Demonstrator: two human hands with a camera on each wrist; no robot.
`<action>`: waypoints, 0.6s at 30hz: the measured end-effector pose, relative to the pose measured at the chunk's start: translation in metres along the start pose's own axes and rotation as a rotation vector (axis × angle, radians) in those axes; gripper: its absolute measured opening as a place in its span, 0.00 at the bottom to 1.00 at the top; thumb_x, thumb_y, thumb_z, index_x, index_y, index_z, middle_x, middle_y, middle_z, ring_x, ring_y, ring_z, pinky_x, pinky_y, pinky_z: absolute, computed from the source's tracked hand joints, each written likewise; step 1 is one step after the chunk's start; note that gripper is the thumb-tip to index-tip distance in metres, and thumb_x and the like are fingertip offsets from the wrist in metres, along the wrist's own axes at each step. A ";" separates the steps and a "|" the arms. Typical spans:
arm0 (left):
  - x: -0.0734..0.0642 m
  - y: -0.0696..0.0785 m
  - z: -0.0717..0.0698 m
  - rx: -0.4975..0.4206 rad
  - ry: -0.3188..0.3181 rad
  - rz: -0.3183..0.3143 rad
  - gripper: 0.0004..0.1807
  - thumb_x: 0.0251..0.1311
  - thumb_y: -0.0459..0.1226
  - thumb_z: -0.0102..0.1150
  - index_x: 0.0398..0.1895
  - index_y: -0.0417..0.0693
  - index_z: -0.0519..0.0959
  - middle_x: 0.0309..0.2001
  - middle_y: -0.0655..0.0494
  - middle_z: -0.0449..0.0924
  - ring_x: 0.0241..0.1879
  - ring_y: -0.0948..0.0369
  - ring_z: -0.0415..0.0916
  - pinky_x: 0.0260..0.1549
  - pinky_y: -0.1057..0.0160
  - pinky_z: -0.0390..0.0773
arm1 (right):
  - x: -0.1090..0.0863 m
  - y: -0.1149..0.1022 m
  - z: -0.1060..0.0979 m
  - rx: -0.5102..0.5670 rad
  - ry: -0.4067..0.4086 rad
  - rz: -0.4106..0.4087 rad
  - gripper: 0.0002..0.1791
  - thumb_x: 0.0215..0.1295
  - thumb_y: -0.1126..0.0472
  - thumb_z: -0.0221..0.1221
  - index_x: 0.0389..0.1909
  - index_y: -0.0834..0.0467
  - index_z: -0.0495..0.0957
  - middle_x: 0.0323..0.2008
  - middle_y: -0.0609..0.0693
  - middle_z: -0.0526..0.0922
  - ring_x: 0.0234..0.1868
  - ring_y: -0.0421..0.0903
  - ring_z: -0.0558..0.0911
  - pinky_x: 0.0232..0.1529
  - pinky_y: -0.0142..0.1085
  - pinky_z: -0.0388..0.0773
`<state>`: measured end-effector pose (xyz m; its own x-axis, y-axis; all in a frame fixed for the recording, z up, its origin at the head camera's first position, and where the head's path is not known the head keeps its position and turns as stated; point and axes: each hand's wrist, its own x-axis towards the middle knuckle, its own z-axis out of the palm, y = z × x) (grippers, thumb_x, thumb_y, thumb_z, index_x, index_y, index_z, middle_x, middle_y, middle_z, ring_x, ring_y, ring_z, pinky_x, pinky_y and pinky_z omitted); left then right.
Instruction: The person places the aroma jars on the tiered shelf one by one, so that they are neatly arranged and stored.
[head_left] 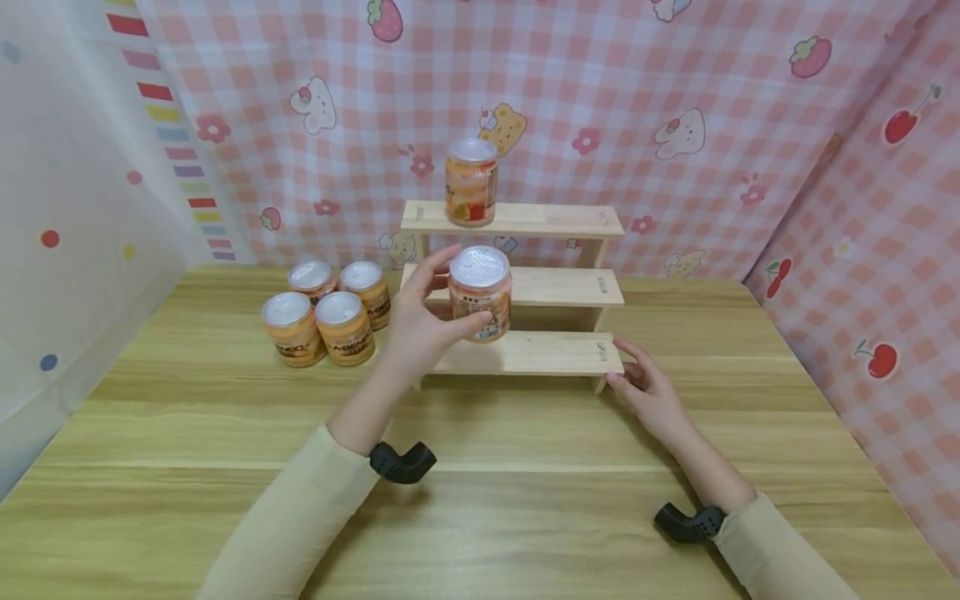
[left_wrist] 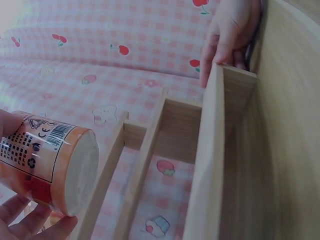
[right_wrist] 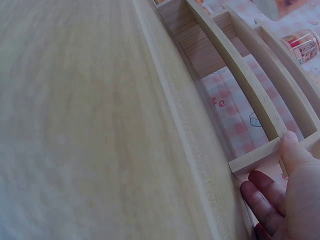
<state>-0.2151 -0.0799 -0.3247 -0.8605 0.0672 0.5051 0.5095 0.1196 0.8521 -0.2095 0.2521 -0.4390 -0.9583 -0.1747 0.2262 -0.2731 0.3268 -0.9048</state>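
My left hand (head_left: pixel 420 329) grips an orange can (head_left: pixel 481 292) with a silver lid around its sides. The can is held upright in front of the middle step of a three-step wooden shelf (head_left: pixel 532 354), above the lowest step. In the left wrist view the can's label (left_wrist: pixel 37 142) shows a barcode, and its pale base faces the steps. At the shelf's lower right corner my right hand (head_left: pixel 654 400) holds the end of the lowest step, thumb on the near corner and fingers at the far one. A similar can (head_left: pixel 471 187) stands on the top step, left of its middle.
Several matching cans (head_left: pixel 345 337) stand grouped on the wooden table (head_left: pixel 480 517) left of the shelf. A pink checked curtain (head_left: pixel 570 92) hangs close behind the shelf, and another checked cloth (head_left: pixel 885 275) borders the right side. A white dotted wall (head_left: pixel 82 275) bounds the left.
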 end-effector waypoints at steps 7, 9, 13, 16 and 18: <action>0.022 0.012 0.017 0.020 -0.026 0.020 0.42 0.44 0.34 0.76 0.66 0.56 0.69 0.54 0.57 0.73 0.50 0.58 0.71 0.40 0.59 0.80 | 0.000 -0.001 0.002 0.015 0.002 -0.013 0.31 0.68 0.72 0.53 0.71 0.62 0.58 0.48 0.72 0.77 0.43 0.33 0.77 0.39 0.25 0.74; 0.030 0.016 0.022 0.028 -0.032 0.022 0.42 0.44 0.35 0.77 0.66 0.56 0.68 0.53 0.56 0.73 0.48 0.59 0.72 0.40 0.60 0.80 | 0.000 -0.001 0.002 0.020 0.002 -0.012 0.31 0.68 0.72 0.53 0.71 0.61 0.58 0.49 0.72 0.77 0.43 0.32 0.77 0.38 0.25 0.74; 0.045 0.025 0.032 0.040 -0.042 0.036 0.42 0.45 0.36 0.76 0.66 0.54 0.68 0.52 0.54 0.72 0.47 0.59 0.74 0.40 0.62 0.80 | 0.000 -0.001 0.001 0.026 -0.001 -0.007 0.31 0.68 0.72 0.53 0.71 0.61 0.58 0.49 0.72 0.76 0.44 0.33 0.77 0.38 0.25 0.74; 0.057 0.032 0.038 0.037 -0.053 0.049 0.42 0.46 0.36 0.76 0.67 0.52 0.67 0.54 0.54 0.72 0.48 0.59 0.73 0.39 0.63 0.80 | 0.000 -0.002 0.001 0.020 -0.008 0.003 0.31 0.69 0.71 0.54 0.71 0.61 0.57 0.50 0.71 0.76 0.44 0.34 0.77 0.39 0.25 0.75; 0.065 0.035 0.042 0.043 -0.054 0.046 0.42 0.46 0.36 0.76 0.67 0.52 0.67 0.54 0.54 0.73 0.48 0.59 0.73 0.38 0.63 0.80 | -0.001 -0.003 0.001 0.014 -0.013 0.012 0.32 0.69 0.69 0.54 0.72 0.61 0.57 0.51 0.71 0.76 0.44 0.34 0.77 0.39 0.25 0.75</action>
<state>-0.2529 -0.0299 -0.2676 -0.8357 0.1266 0.5344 0.5489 0.1571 0.8210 -0.2076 0.2500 -0.4367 -0.9604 -0.1831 0.2102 -0.2600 0.3163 -0.9124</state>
